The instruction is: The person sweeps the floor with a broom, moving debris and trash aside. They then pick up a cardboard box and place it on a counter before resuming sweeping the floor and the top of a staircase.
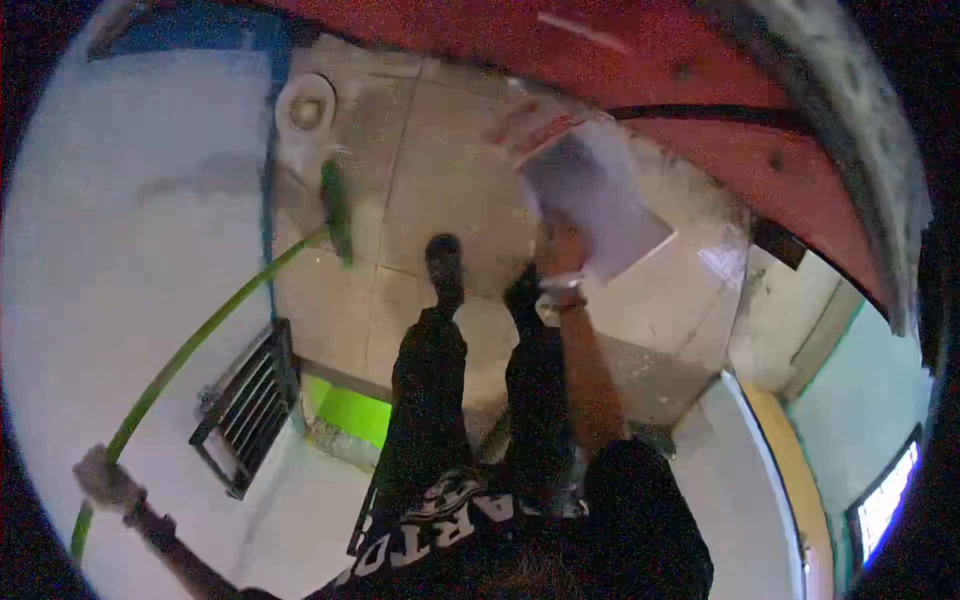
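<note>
My left hand (108, 480), far out at the lower left, is wrapped round the long green handle of a broom (185, 350). The broom's dark green head (337, 213) is low by the tiled floor, left of my feet, and smeared by motion; its bristles cannot be made out. My right hand (565, 248) reaches down past my right knee to the near edge of a pale, flat, sheet-like piece (610, 205), with a greyish patch on it. Blur hides the fingertips, but they seem closed on that edge.
A round whitish container (306, 105) stands by the left wall. Red furniture (690, 60) overhangs the far side. Red-and-white wrapping (535, 125) lies beyond the sheet. A dark slatted rack (245, 410) and a bright green panel (350, 412) are at lower left. My shoes (444, 262) stand mid-floor.
</note>
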`<state>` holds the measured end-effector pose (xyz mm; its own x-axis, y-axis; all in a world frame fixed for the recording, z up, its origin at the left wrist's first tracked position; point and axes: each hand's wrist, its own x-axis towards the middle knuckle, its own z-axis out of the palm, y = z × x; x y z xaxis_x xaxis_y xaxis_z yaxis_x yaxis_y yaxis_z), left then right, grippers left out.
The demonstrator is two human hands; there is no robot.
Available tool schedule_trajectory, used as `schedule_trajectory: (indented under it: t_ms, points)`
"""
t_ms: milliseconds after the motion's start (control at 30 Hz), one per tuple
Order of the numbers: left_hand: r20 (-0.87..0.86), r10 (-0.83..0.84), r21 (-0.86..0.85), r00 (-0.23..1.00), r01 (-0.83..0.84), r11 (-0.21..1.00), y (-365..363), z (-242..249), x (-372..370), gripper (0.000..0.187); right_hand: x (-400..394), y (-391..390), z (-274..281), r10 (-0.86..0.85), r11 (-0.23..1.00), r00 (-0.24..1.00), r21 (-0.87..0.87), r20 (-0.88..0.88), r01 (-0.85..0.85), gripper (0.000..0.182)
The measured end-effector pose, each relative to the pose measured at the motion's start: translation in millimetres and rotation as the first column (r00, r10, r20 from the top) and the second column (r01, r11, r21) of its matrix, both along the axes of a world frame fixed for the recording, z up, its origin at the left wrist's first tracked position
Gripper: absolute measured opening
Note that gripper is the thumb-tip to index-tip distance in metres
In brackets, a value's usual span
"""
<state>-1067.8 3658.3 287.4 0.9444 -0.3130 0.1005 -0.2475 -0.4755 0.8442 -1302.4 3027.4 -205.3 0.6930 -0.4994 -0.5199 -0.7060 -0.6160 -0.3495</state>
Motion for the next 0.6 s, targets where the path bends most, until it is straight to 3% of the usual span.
schedule_trajectory:
  t_ms: [33,67,100,133,167,200,267,333,367,433,500,567,600]
  points:
    - [-0.189,-0.122,-0.396,0.974,0.038,0.917,-51,-21,0,0.014,-10,22,30,0.033,0.999,0.975,-0.033,0.219,-0.026,0.039]
    - [-0.055,0.238,-0.29,0.97,-0.243,0.926,-62,-33,-9,0.012,-18,39,70,0.073,0.996,0.902,-0.082,0.426,-0.043,0.033]
    - [0.058,0.57,-0.203,0.82,-0.549,0.811,-73,-44,-18,0.012,-20,42,114,0.077,0.993,0.869,-0.111,0.488,-0.026,0.036]
    - [-0.034,0.569,-0.08,0.822,-0.569,0.818,-47,-42,-15,0.014,-21,49,164,0.08,0.992,0.835,-0.13,0.545,-0.01,0.04]
    - [-0.073,0.61,-0.131,0.789,-0.614,0.779,-47,-31,-22,0.017,-27,59,210,0.081,0.988,0.801,-0.152,0.593,0.012,0.043]
    - [-0.127,0.642,-0.196,0.757,-0.653,0.731,-67,-25,-39,0.019,-39,72,255,-0.002,1.0,0.796,-0.009,0.605,0.009,0.041]
    - [-0.276,0.603,-0.486,0.749,-0.65,0.585,-115,-44,-24,0.026,-21,70,352,-0.092,0.994,0.708,0.111,0.7,0.02,0.037]
    - [-0.322,0.52,-0.532,0.791,-0.606,0.591,-89,-71,-42,0.023,-25,54,425,-0.125,0.992,0.676,0.089,0.726,0.088,0.032]
    - [-0.305,0.528,-0.521,0.792,-0.603,0.604,-101,-64,-45,0.024,-26,54,455,-0.159,0.987,0.665,0.102,0.73,0.123,0.03]
    - [-0.271,0.559,-0.469,0.783,-0.615,0.634,-126,-49,-68,0.025,-26,42,481,-0.075,0.977,0.567,-0.052,0.82,0.206,0.026]
    - [-0.281,0.515,-0.438,0.809,-0.586,0.682,-113,-59,-57,0.027,7,37,539,-0.067,0.982,0.49,-0.029,0.869,0.186,0.027]
    - [-0.293,0.484,-0.46,0.824,-0.566,0.684,-114,-67,-45,0.026,25,26,580,0.0,0.978,0.53,-0.111,0.848,0.178,0.027]
    - [-0.312,0.474,-0.477,0.824,-0.567,0.672,-113,-70,-44,0.025,33,18,588,0.106,0.946,0.447,-0.228,0.888,0.229,0.027]
